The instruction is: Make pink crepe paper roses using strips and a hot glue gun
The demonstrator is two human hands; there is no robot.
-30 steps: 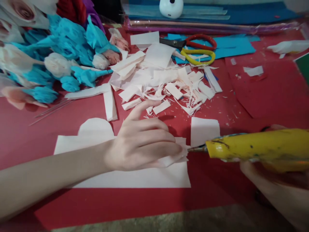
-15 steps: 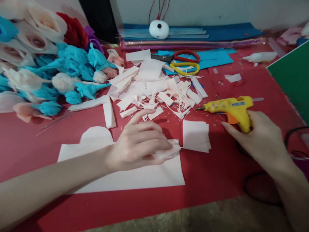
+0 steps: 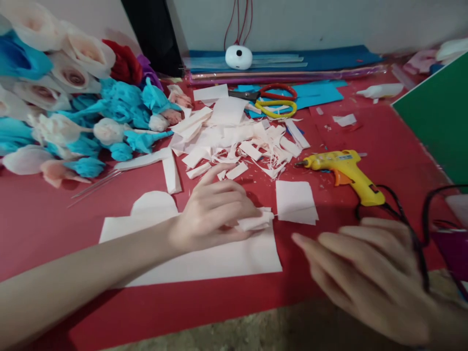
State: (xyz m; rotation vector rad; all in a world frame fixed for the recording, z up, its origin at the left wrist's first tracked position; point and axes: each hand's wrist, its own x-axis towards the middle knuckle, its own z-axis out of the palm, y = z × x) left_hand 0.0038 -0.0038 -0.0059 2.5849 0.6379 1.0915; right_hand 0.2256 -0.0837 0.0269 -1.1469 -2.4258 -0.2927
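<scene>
My left hand (image 3: pixel 219 209) is closed on a small folded piece of pale crepe paper (image 3: pixel 254 222), and a thin wire tip pokes out toward the right. Beneath that hand lies a large pale paper sheet (image 3: pixel 204 268), with a rounded paper piece (image 3: pixel 155 201) at its upper edge. My right hand (image 3: pixel 369 273), slightly blurred, hovers at the lower right with its fingers loosely extended and nothing in it. Beyond it a yellow hot glue gun (image 3: pixel 345 168) lies on its side, nozzle to the left. Between the two hands sits a stack of square paper pieces (image 3: pixel 296 202).
Paper scraps (image 3: pixel 237 136) are heaped at mid-table, with scissors (image 3: pixel 272 100) behind them. Crepe paper flowers (image 3: pixel 120 102) crowd the left. A black cable (image 3: pixel 426 219) loops at right near a green board (image 3: pixel 438 112). A white glue bottle (image 3: pixel 382 91) lies farther back.
My right hand has let go of the glue gun, leaving it on the table, and has moved down toward me. My left hand keeps its hold on the folded paper.
</scene>
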